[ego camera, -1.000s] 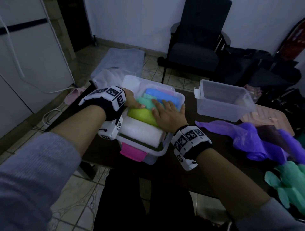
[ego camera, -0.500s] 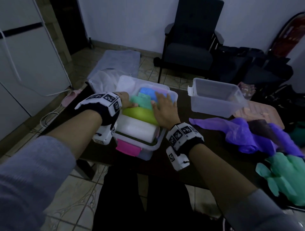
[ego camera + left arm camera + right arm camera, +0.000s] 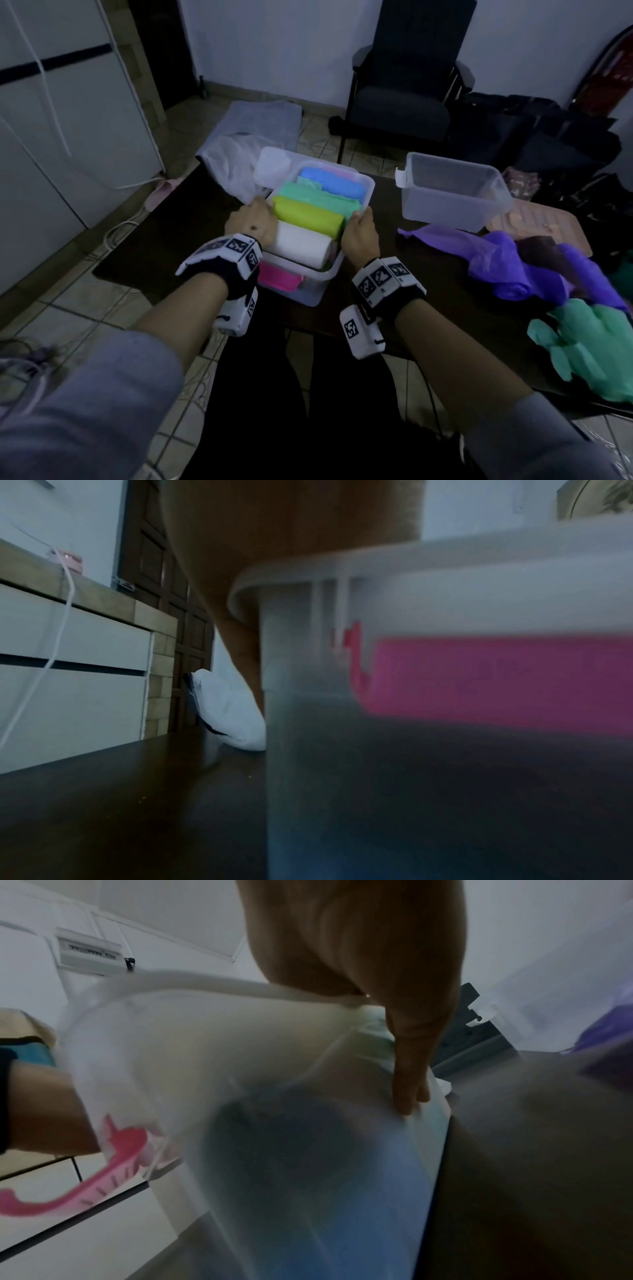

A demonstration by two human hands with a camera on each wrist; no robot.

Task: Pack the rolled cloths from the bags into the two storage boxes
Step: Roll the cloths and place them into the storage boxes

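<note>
from the head view i had my left hand (image 3: pixel 252 222) on the left long side of the clear plastic storage box full of rolled cloths (image 3: pixel 356 260), and my right hand (image 3: pixel 360 233) on its right long side, thumb hooked over the rim. the full box sat on the dark table (image 3: pixel 161 246) just ahead of my wrists. inside lay a white rolled cloth (image 3: pixel 301 247) nearest me, then a yellow-green rolled cloth (image 3: pixel 308 218), a mint green rolled cloth (image 3: pixel 320 198) and a blue rolled cloth (image 3: pixel 334 181) at the far end. a pink latch (image 3: pixel 278 278) showed on the box's near end. the second clear storage box (image 3: pixel 452 192), with nothing visible in it, stood well apart to the right. a crumpled purple plastic bag (image 3: pixel 513 267) and a green plastic bag (image 3: pixel 589 346) lay on the table to my right.

the left wrist view showed the box's blurred corner (image 3: pixel 377 723) up close, the pink latch (image 3: pixel 496 680) through it, and my left hand (image 3: pixel 274 539) reaching over its rim; whether those fingers grasped it i could not tell.

in the right wrist view my right hand (image 3: pixel 377 988) grasped the box wall (image 3: pixel 240 1056), fingers (image 3: pixel 409 1085) pressed down the outside, thumb side over the rim.
</note>
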